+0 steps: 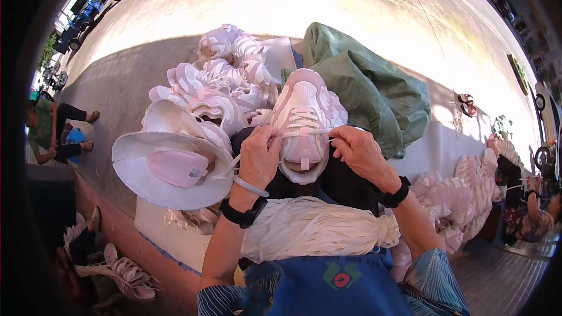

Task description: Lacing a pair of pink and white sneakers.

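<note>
A white and pink sneaker (302, 90) rests on my lap between my knees, toe pointing away from me. White lace (304, 133) runs through its upper eyelets and comes out on both sides. On the shoe's left, my left hand (259, 155) is closed in a pinch on one lace end, part of which hangs by the wrist. Opposite it, my right hand (362, 152) pinches the other end between thumb and fingers. A thick bundle of cream laces (316, 228) lies across my lap, nearer to me than the shoe.
Left of the shoe are piled sneakers (228, 90) and a white hat-like piece with a pink inside (132, 167). A green cloth sheet (363, 82) lies beyond at right. More pink shoes (451, 202) are stacked by my right elbow. Other people sit at both sides.
</note>
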Action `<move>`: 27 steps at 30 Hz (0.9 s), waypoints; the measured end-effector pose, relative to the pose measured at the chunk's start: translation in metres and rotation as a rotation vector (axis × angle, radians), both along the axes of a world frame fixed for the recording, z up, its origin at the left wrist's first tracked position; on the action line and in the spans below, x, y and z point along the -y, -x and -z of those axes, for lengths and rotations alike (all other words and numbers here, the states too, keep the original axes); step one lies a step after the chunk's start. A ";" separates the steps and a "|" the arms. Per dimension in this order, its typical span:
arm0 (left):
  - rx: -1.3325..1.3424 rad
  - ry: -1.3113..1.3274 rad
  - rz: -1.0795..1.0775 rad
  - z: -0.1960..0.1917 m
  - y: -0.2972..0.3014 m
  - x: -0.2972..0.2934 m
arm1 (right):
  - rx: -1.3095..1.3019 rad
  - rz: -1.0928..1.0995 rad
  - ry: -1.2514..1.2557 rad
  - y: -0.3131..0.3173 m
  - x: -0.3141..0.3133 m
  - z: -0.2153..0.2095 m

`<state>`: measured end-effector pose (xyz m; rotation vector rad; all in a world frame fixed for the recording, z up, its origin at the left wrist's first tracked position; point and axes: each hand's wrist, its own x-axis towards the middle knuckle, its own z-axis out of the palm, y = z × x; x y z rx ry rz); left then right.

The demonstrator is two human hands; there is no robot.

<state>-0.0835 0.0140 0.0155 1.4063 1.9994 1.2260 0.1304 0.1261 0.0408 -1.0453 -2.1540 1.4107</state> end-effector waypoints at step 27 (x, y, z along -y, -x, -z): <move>-0.002 -0.017 0.051 0.000 -0.005 0.010 | 0.006 -0.041 -0.451 0.007 0.003 0.013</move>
